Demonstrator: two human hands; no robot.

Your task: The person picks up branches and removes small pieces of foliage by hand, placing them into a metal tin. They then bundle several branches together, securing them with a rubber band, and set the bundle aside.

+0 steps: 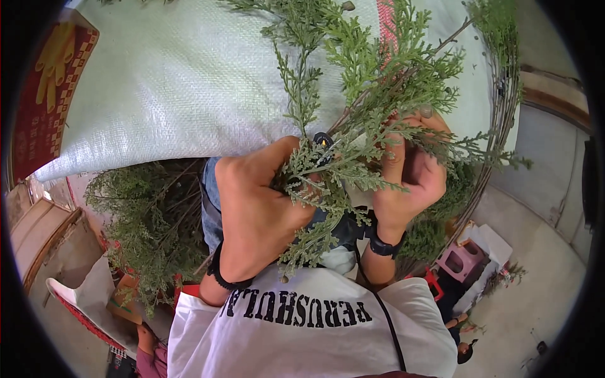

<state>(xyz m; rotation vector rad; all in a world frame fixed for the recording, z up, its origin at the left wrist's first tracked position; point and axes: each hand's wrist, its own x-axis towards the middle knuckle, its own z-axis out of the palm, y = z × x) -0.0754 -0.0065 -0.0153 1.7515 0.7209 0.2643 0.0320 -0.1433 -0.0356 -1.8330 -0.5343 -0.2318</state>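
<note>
A loose bunch of green evergreen branches (334, 162), with scaly leaves and thin brown stems, is held up in front of me. My left hand (261, 205) is closed around the lower sprigs, its fingertips hidden by the leaves. At the right side of the bunch, my right hand (413, 179) has thumb and fingers curled in on the sprigs, partly covered by foliage. Between the hands, a small dark rounded item (322, 140) with a yellow mark shows through the leaves; its kind is unclear. Behind the bunch spreads a white woven sack (176, 82) with a red stripe.
More cut branches (145, 220) lie low on the left, and a long-stemmed bundle (504, 82) stands at the right. A red printed carton (47, 94) is at far left. Lower right are a pink plastic stool (463, 259) and another person (465, 349); another person's sleeve (151, 360) shows lower left.
</note>
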